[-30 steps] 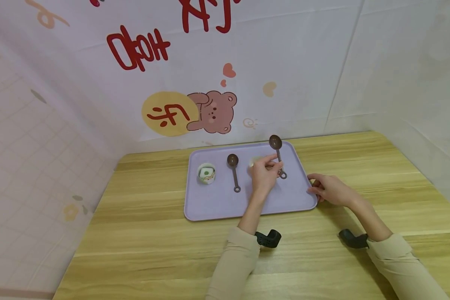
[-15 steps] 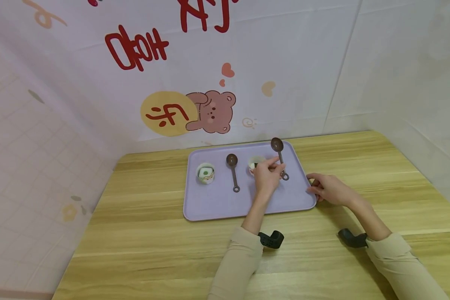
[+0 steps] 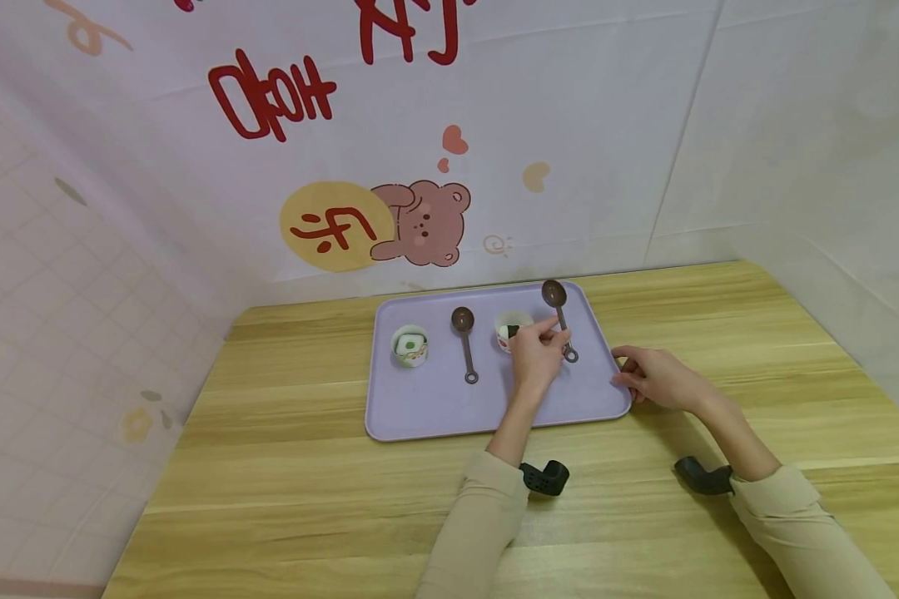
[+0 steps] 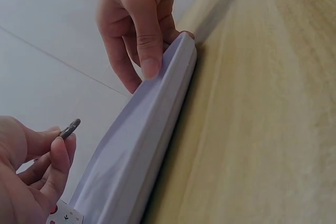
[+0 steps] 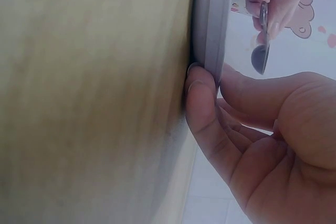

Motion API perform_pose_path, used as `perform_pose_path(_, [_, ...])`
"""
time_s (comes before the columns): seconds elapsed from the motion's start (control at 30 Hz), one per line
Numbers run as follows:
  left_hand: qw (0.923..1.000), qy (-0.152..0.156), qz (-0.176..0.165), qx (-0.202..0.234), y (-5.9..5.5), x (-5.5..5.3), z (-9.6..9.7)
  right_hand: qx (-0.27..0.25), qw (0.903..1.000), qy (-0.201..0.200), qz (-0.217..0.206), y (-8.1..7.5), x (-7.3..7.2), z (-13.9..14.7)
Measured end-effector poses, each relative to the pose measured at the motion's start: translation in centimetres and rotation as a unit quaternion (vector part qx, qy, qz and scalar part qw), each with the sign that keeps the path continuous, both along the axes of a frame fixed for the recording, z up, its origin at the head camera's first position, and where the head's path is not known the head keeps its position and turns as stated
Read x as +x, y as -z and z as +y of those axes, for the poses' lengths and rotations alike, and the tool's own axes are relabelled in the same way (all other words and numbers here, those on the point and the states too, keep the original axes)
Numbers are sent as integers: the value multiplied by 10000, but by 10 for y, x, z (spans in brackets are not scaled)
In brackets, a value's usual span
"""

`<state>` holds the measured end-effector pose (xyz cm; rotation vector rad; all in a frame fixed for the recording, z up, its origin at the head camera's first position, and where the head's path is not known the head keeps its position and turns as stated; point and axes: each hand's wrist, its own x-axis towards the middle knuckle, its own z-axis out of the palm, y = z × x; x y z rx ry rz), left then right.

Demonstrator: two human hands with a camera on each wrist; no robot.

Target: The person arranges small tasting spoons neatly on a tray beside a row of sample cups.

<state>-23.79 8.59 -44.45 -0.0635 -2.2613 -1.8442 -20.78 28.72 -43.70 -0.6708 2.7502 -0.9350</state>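
My left hand (image 3: 537, 358) pinches the handle of a brown measuring spoon (image 3: 554, 294) over the right part of a lilac tray (image 3: 434, 416). In the right wrist view the spoon's bowl (image 5: 259, 59) hangs clear of the tray rim. With thumb and fingers my right hand (image 3: 661, 378) grips the tray's right edge, as the right wrist view also shows. A second brown measuring spoon (image 3: 463, 320) lies mid-tray. Left of it stands a small patterned cup (image 3: 410, 345) with something white and green inside. Another small cup (image 3: 514, 320), holding something white and dark, is partly hidden behind my left hand.
The tray rests on a wood-grain table (image 3: 285, 466) near its back edge. Behind rises a white wall covering (image 3: 569, 108) with red lettering and a cartoon bear. Black wrist mounts (image 3: 547, 478) sit on both forearms.
My left hand has moved slightly right and toward me, bringing the held spoon lower. More of the right cup shows now. My right hand keeps its grip on the tray edge.
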Motion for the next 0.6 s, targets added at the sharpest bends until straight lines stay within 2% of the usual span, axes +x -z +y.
perform_pose_path(0.13, [9998, -1, -48, -180, 2, -1, 1, 95, 9998, 74, -166, -3, 0, -2])
perform_pose_path(0.6, [9967, -56, -234, -777, 8, -5, 6, 134, 9995, 118, -273, -4, -1, -2])
